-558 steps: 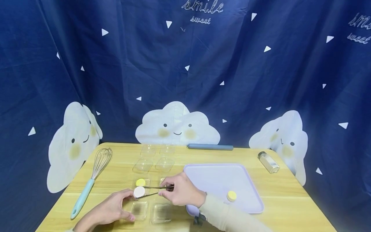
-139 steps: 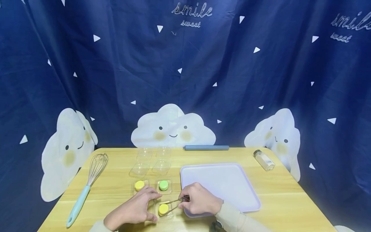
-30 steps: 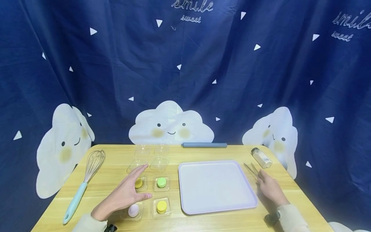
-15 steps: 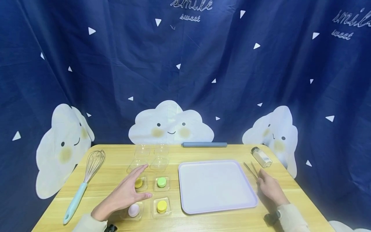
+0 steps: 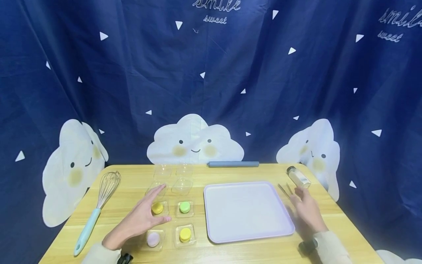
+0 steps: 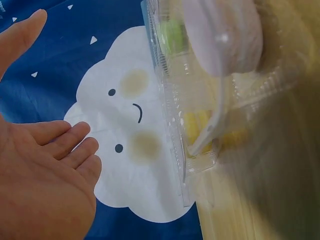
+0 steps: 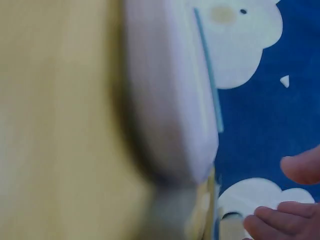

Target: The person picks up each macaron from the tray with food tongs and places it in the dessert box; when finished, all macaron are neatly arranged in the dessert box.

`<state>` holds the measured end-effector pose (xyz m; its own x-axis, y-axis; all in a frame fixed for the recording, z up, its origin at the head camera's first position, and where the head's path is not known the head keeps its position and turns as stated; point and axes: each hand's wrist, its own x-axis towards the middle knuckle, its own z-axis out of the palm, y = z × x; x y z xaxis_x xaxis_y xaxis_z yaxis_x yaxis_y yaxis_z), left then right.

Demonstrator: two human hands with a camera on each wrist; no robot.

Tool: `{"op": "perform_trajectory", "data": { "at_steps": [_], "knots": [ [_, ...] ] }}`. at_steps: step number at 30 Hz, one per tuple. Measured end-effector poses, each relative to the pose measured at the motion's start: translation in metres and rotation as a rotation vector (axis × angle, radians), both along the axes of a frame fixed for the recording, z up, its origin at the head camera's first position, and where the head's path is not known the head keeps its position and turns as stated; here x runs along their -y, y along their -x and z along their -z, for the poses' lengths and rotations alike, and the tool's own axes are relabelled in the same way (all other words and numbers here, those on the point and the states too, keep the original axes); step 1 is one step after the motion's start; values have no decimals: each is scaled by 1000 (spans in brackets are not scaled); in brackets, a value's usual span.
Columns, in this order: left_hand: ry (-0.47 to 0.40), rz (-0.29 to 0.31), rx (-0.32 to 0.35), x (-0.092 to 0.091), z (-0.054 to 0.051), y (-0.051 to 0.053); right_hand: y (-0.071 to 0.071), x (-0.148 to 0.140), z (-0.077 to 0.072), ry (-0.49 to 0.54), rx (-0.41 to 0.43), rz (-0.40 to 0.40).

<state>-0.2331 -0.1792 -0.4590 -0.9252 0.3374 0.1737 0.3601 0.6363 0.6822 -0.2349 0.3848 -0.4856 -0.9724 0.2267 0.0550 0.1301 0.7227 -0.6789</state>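
Note:
My left hand [image 5: 140, 217] hovers over the clear boxes, thumb and fingers spread, holding nothing. A yellow macaron [image 5: 157, 208] lies in the box behind it; a lilac macaron [image 5: 153, 239] sits in the nearer left box. To the right, one box holds a green macaron [image 5: 185, 207], another a yellow macaron [image 5: 185, 234]. My right hand [image 5: 308, 211] is beside the tongs [image 5: 282, 190], close to the black-capped jar [image 5: 299, 177]. In the right wrist view its fingers [image 7: 280, 220] look extended, thumb apart, with no tongs between them.
A lilac tray [image 5: 248, 212] lies bare in the middle right of the wooden table. A whisk [image 5: 99, 212] rests at the left, a blue-grey rod [image 5: 233, 164] along the back edge. The raised clear lids [image 5: 182, 186] stand behind the boxes.
Macarons earlier moved with the tongs now sit in the boxes, and the tray is bare. The tongs lie at the tray's right. Over the last half second my right hand shifts toward the jar.

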Motion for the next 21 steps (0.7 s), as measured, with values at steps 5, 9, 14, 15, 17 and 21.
{"op": "perform_trajectory", "data": {
  "at_steps": [5, 9, 14, 15, 17, 21],
  "knots": [
    [-8, -14, -6, 7, -2, 2, 2, 23, -22, 153, -131, 58],
    [-13, -59, -53, 15, -4, 8, 9, 53, -46, 320, -240, 83],
    [-83, -114, -103, 29, -8, 28, 22, 94, -74, 546, -356, 14],
    [-97, -122, -111, 31, -9, 33, 24, 102, -78, 577, -380, -8],
    [-117, -132, -118, 36, -10, 43, 30, 119, -86, 630, -446, -55],
    [-137, -151, -123, 49, -13, 60, 41, 158, -96, 721, -548, -167]
  ]
}}
